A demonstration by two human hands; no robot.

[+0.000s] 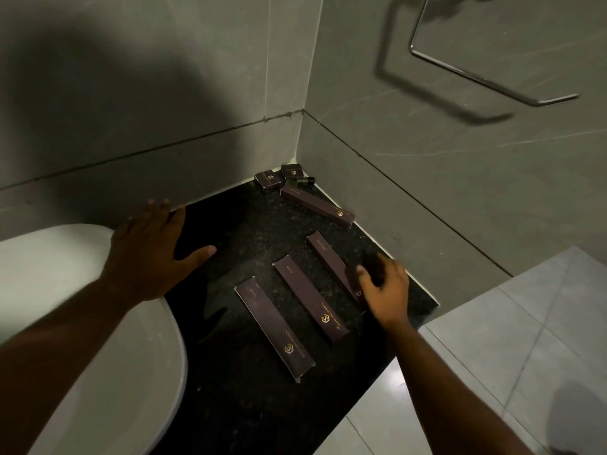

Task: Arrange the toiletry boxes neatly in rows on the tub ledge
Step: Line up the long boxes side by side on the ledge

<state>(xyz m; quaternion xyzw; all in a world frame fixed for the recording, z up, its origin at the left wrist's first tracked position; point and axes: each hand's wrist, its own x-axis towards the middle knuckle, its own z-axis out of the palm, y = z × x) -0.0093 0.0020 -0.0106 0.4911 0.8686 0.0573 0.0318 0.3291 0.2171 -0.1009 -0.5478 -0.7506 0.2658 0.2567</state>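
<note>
Three long dark purple toiletry boxes lie side by side on the black speckled ledge (pixel 236 231): a left box (pixel 272 326), a middle box (pixel 308 297) and a right box (pixel 328 257). A fourth long box (pixel 317 206) lies slanted near the back corner, with two small square boxes (pixel 268 179) (pixel 291 170) and a small dark bottle (pixel 303 180) behind it. My right hand (pixel 382 287) hovers over the near end of the right box, fingers curled; whether it grips the box is unclear. My left hand (pixel 147 247) rests flat and spread on the ledge's left side.
A white tub rim (pixel 65 290) curves along the left. Grey tiled walls meet at the back corner. A chrome towel ring (pixel 486 70) hangs on the right wall. Pale floor tiles (pixel 509 356) lie below the ledge's right edge.
</note>
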